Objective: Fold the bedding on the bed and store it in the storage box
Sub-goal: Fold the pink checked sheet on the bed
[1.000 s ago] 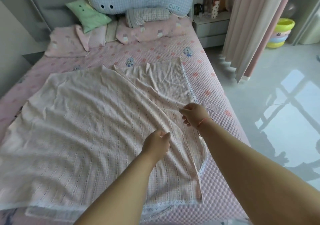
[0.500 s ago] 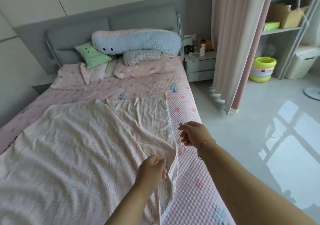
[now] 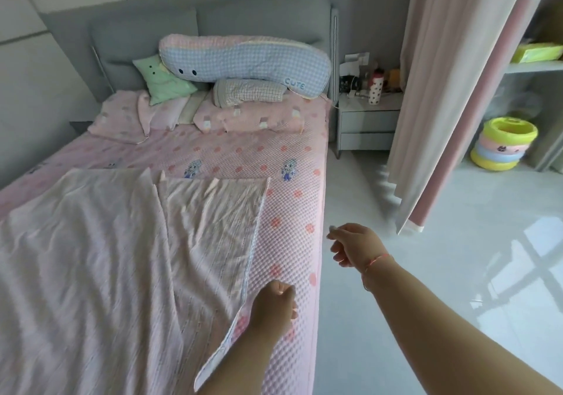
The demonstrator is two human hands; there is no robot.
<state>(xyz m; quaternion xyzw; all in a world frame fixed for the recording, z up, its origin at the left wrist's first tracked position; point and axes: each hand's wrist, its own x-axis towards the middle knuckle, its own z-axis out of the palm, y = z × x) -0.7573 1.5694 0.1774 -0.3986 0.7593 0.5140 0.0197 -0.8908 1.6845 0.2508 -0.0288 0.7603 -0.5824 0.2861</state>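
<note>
Bedroom, grey headboard (image 3: 213,20), bed (image 3: 292,242) with a pink quilted cover running along the left; pale glossy floor (image 3: 426,273) on the right. Pale striped bedding (image 3: 91,273) lay spread over the near left part of the bed, one layer folded over another, trimmed right edge running down toward the camera. Left hand (image 3: 274,306) was at that edge, fingers curled in and gripping it, edge lifted off the cover below the wrist. Right hand (image 3: 355,244) hung over the bed's right side, apart from the bedding, fingers loosely curled, holding nothing. Pillows at the head: long blue checked pillow (image 3: 243,59), green cushion (image 3: 161,79). Nightstand (image 3: 368,123) beside the bed, pink curtain (image 3: 451,90) right of it, stacked coloured rings (image 3: 502,143) on the floor.
</note>
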